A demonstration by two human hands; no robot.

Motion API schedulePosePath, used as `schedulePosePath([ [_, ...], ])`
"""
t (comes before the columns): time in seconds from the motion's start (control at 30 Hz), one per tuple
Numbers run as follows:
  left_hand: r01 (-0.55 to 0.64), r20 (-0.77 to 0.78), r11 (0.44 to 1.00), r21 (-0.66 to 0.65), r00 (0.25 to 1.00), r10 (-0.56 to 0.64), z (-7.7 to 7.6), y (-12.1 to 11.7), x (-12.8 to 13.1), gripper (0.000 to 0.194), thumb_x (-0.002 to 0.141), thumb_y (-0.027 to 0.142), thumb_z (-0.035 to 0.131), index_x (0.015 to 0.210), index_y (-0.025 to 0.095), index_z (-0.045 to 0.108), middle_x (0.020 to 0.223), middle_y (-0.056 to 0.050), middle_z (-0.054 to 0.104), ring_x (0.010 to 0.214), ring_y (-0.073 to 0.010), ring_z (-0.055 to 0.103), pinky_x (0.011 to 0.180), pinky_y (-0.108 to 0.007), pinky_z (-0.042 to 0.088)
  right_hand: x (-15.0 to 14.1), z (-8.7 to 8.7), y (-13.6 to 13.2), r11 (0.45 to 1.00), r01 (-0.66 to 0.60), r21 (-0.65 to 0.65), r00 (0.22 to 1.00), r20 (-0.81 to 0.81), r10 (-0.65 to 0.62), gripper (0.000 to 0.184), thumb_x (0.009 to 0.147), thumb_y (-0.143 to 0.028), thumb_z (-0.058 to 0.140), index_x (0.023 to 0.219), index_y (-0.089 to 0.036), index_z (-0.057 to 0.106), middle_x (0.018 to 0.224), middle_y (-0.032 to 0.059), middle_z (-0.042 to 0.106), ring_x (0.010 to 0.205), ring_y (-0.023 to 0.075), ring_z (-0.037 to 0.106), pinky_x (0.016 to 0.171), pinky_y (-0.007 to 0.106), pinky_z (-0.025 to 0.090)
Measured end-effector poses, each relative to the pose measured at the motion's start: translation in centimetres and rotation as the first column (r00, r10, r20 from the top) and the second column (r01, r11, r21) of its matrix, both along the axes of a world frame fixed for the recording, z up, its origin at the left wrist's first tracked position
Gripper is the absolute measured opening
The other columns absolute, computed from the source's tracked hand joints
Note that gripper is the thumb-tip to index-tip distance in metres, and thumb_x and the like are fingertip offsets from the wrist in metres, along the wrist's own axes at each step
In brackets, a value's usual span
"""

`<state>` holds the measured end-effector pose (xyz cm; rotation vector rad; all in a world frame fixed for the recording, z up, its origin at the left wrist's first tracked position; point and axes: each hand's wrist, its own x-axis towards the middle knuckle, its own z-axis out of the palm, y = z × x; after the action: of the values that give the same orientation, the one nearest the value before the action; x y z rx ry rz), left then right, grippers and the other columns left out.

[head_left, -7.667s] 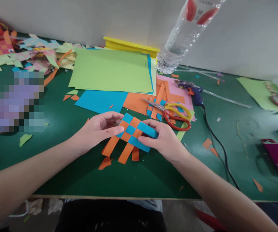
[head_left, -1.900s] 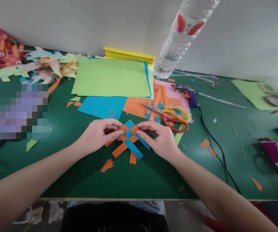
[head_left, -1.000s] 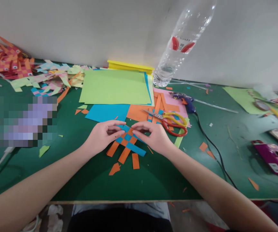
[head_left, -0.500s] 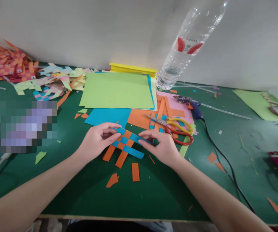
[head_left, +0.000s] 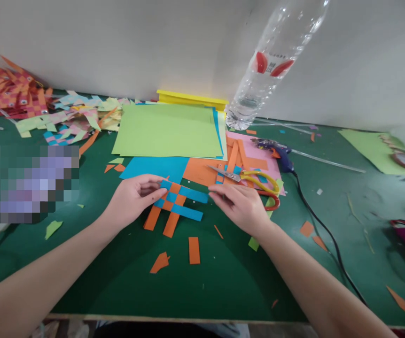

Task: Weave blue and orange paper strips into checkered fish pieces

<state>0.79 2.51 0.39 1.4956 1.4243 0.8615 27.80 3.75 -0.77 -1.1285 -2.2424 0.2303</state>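
A woven blue and orange paper piece (head_left: 171,197), checkered in the middle with loose strip ends, is raised a little above the green table. My left hand (head_left: 132,199) pinches its upper left corner between thumb and fingers. Two blue ends point right and two orange ends hang toward me. Just beyond the tip of the upper blue strip is my right hand (head_left: 239,204), its fingers bent, slightly apart and seemingly holding nothing. Behind that hand lie scissors (head_left: 236,176) with yellow and red handles, partly covered by it.
Green sheets (head_left: 169,131) are stacked at the back beside a leaning water bottle (head_left: 259,80). A blue glue gun (head_left: 285,159) trails a black cord at right. Woven paper pieces (head_left: 15,89) are heaped at left. Orange scraps (head_left: 194,250) lie in front. A pixelated object (head_left: 36,183) is at left.
My right hand has let go of the upper blue strip, whose end now shows. The woven piece has shifted slightly left with my left hand, and the view has moved a little.
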Motion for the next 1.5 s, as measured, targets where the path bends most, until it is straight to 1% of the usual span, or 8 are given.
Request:
schedulePosePath([
  [0.1,-0.035,-0.008,0.999,0.019,0.999,0.035,0.1,0.1,-0.2,0.031,0.078,0.041,0.073,0.1,0.02,0.068,0.09,-0.005,0.076,0.084,-0.0221,0.073,0.076,-0.032,0.061,1.3,0.1,1.0,0.977,0.176,0.121,0.982,0.046,-0.182,0.019,0.091,-0.031,0.05,0.094,-0.028,0.069,0.073,0.0006,0.073,0.062,0.0153,0.065,0.061,0.031,0.049],
  [0.27,-0.061,-0.006,0.998,0.021,0.998,0.061,-0.1,0.2,-0.3,0.034,0.078,0.042,0.071,0.1,0.017,0.067,0.097,-0.008,0.075,0.089,-0.0224,0.071,0.083,-0.033,0.059,3.9,0.4,2.8,0.916,0.332,0.224,0.911,0.176,-0.373,0.023,0.09,-0.032,0.049,0.089,-0.021,0.068,0.079,0.0064,0.072,0.075,0.0207,0.066,0.063,0.033,0.047],
  [0.53,-0.038,0.04,0.999,-0.001,0.998,0.038,-0.1,0.3,-0.6,0.032,0.079,0.037,0.07,0.105,0.019,0.066,0.1,-0.006,0.074,0.092,-0.0214,0.07,0.084,-0.032,0.057,6.5,0.4,2.8,0.861,0.499,0.098,0.824,0.253,-0.507,0.018,0.084,-0.037,0.056,0.08,-0.02,0.062,0.087,0.0072,0.07,0.08,0.0223,0.064,0.062,0.033,0.045],
  [0.7,-0.067,0.289,0.994,-0.09,0.953,0.091,-0.2,0.3,-0.5,0.023,0.077,0.027,0.072,0.098,0.02,0.068,0.093,-0.003,0.073,0.087,-0.0181,0.068,0.082,-0.031,0.055,7.0,0.5,2.8,0.859,0.512,-0.002,0.803,0.355,-0.478,0.027,0.081,-0.046,0.059,0.086,-0.02,0.065,0.086,0.0068,0.07,0.077,0.0238,0.066,0.061,0.033,0.046],
  [0.87,-0.03,0.736,0.99,-0.14,0.666,0.124,-0.3,0.7,-0.3,0.011,0.074,0.026,0.071,0.073,0.018,0.065,0.077,0.0,0.065,0.075,-0.0158,0.064,0.075,-0.031,0.054,7.7,0.8,3.0,0.888,0.451,-0.088,0.838,0.383,-0.388,0.033,0.081,-0.051,0.057,0.094,-0.022,0.068,0.09,0.0062,0.072,0.077,0.0234,0.066,0.063,0.034,0.048],
  [0.97,-0.024,0.818,0.989,-0.143,0.56,0.132,-0.1,0.7,-0.3,0.011,0.076,0.026,0.069,0.07,0.019,0.064,0.086,0.0,0.065,0.089,-0.0192,0.065,0.083,-0.034,0.053,8.1,0.9,3.0,0.899,0.414,-0.142,0.861,0.383,-0.336,0.035,0.082,-0.052,0.056,0.101,-0.024,0.068,0.098,0.0058,0.072,0.082,0.0239,0.067,0.069,0.036,0.05],
  [1.23,0.009,0.786,0.985,-0.173,0.604,0.133,-0.8,0.7,0.0,0.013,0.08,0.021,0.065,0.067,0.021,0.066,0.123,0.0,0.064,0.123,-0.0261,0.052,0.09,-0.036,0.051,8.2,1.3,2.9,0.932,0.333,-0.145,0.884,0.393,-0.254,0.033,0.085,-0.049,0.055,0.104,-0.025,0.067,0.106,0.0061,0.071,0.091,0.0252,0.066,0.075,0.039,0.051],
  [1.5,-0.077,0.743,0.951,-0.3,0.607,0.283,0.2,0.8,0.6,0.026,0.09,0.016,0.047,0.099,0.021,0.07,0.13,-0.001,0.063,0.135,-0.0173,0.044,0.11,-0.035,0.041,8.3,1.5,2.7,0.91,0.352,-0.22,0.876,0.421,-0.237,0.04,0.084,-0.05,0.054,0.113,-0.024,0.065,0.114,0.0071,0.069,0.098,0.027,0.065,0.081,0.043,0.051],
])
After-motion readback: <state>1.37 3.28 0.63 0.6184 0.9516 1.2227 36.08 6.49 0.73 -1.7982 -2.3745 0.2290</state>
